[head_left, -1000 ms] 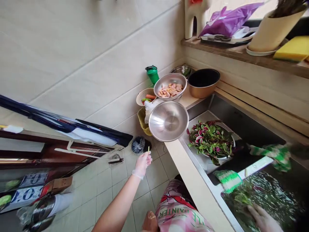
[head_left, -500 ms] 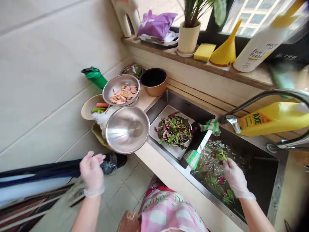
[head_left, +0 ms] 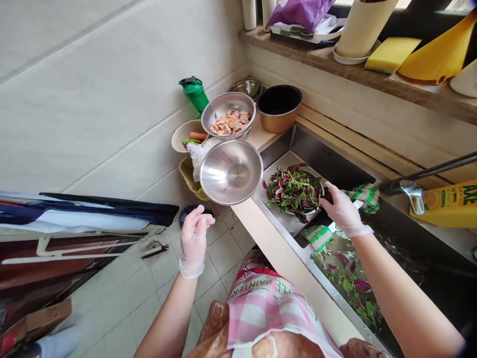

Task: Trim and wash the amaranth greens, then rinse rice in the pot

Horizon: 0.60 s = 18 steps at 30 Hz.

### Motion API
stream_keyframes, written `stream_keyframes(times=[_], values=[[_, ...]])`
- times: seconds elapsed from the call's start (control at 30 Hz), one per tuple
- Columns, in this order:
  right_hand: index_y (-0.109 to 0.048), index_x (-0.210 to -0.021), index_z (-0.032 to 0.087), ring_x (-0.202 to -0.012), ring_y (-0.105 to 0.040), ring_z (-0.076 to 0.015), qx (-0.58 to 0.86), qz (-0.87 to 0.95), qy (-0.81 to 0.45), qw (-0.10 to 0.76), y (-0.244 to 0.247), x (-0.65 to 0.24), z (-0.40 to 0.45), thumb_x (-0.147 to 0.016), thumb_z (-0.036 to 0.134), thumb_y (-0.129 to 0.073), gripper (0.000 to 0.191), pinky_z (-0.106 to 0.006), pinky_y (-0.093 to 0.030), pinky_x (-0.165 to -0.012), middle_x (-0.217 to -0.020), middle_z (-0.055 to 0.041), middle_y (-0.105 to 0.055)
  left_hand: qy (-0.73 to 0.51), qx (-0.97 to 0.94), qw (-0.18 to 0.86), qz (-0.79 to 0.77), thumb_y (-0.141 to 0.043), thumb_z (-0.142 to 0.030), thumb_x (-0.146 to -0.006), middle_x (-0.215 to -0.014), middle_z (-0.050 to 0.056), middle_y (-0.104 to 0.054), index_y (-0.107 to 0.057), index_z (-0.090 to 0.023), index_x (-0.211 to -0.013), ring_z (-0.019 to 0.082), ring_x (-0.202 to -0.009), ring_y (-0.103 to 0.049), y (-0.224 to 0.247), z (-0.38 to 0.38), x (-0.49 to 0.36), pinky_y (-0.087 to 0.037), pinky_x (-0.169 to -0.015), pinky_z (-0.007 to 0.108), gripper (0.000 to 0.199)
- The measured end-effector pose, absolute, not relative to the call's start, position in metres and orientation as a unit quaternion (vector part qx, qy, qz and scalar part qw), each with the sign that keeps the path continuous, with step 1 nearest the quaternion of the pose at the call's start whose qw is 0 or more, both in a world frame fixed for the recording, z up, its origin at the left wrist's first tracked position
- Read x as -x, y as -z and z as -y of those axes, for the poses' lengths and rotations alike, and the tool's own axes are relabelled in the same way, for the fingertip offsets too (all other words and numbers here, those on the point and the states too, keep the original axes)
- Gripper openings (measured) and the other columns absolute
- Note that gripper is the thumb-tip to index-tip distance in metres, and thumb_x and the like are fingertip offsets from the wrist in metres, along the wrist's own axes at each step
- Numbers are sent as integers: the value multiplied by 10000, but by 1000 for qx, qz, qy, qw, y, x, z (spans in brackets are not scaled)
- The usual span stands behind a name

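My right hand [head_left: 341, 211], in a clear glove, is at the right edge of a heap of red and green leafy greens [head_left: 292, 191]. Its thumb and fingers are closed on some leaves there. The heap rests on a pale round dish in the left sink basin [head_left: 274, 219]. More leafy greens [head_left: 357, 286] float in water in the right basin. Also gloved, my left hand [head_left: 194, 233] hangs in the air over the floor, fingers loosely bent and apart, holding nothing. Just above and right of it is a bare metal bowl [head_left: 231, 171].
A green-and-white cloth [head_left: 318, 237] lies over the sink divider. Behind stand a bowl of cut meat [head_left: 229, 122], a dark-lined pot [head_left: 279, 107], a green bottle [head_left: 196, 94] and a basket [head_left: 182, 136] with a carrot. The faucet [head_left: 412, 194] is at right.
My right hand has moved with some greens from the water in the right basin to the heap in the left basin. The view has turned right to left, shifting everything rightward.
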State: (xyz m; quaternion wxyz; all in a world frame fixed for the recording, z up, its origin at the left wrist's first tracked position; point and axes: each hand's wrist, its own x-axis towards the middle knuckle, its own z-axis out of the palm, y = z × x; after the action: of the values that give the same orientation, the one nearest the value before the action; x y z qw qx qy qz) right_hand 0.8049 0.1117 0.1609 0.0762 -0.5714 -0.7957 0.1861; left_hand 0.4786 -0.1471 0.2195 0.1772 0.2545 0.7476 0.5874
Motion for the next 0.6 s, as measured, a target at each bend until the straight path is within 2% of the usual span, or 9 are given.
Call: stream_keyframes(times=[0.07,0.13,0.27,0.33,0.4,0.5,0.53,0.6], values=[[-553,-1309,197,-1086,-604,-268,592,766,-228,100,-154,-844,-88,-847,370,-488,497,-379,-462,-921,-1227,-103,-647,-591,-253,178,-745,-593,-426,-872,-813,26,-672,-578,-168,-1156,152,-770,-651,-219,140,-484,-528,-746,297,384],[-655,-1167,219,-1008,-640,-279,635,725,-251,86,-144,-891,-59,-822,395,-486,423,-394,-483,-876,-1136,-95,-691,-591,-265,187,-739,-594,-431,-869,-813,25,-674,-580,-166,-1140,150,-761,-653,-219,129,-489,-527,-730,291,379],[-690,-1076,203,-888,-677,-279,745,613,-258,58,-123,-972,1,-822,426,-459,410,-378,-507,-784,-973,-101,-735,-578,-312,247,-712,-590,-423,-868,-794,21,-675,-582,-163,-1119,148,-747,-651,-216,100,-518,-526,-743,295,360],[-675,-1109,191,-949,-672,-255,762,590,-264,28,-114,-992,23,-850,374,-428,402,-340,-505,-810,-1039,-103,-727,-560,-343,283,-699,-580,-419,-871,-788,21,-676,-585,-162,-1119,147,-742,-646,-211,84,-546,-524,-765,302,358],[-630,-1210,181,-1090,-627,-235,762,598,-250,-10,-105,-998,37,-859,294,-433,418,-313,-481,-895,-1193,-117,-675,-528,-388,336,-677,-567,-412,-875,-787,21,-679,-583,-165,-1131,152,-751,-645,-206,67,-583,-519,-798,312,357],[-539,-1347,217,-1249,-523,-214,718,633,-272,-95,-90,-991,51,-809,183,-520,539,-289,-418,-993,-1377,-104,-555,-446,-466,448,-619,-558,-379,-873,-862,41,-702,-609,-186,-1117,171,-811,-661,-197,46,-651,-517,-821,315,315],[-555,-1334,245,-1241,-528,-205,694,639,-304,-129,-86,-988,56,-794,154,-536,548,-280,-415,-988,-1370,-86,-563,-410,-497,482,-593,-557,-355,-870,-905,53,-710,-627,-194,-1096,181,-840,-669,-193,41,-675,-520,-825,316,286],[-663,-1187,274,-1125,-604,-189,656,633,-369,-181,-78,-984,68,-770,121,-555,457,-258,-443,-914,-1228,-52,-661,-326,-576,523,-537,-563,-278,-847,-1005,70,-718,-660,-210,-1057,208,-929,-674,-181,30,-720,-514,-873,334,242]])
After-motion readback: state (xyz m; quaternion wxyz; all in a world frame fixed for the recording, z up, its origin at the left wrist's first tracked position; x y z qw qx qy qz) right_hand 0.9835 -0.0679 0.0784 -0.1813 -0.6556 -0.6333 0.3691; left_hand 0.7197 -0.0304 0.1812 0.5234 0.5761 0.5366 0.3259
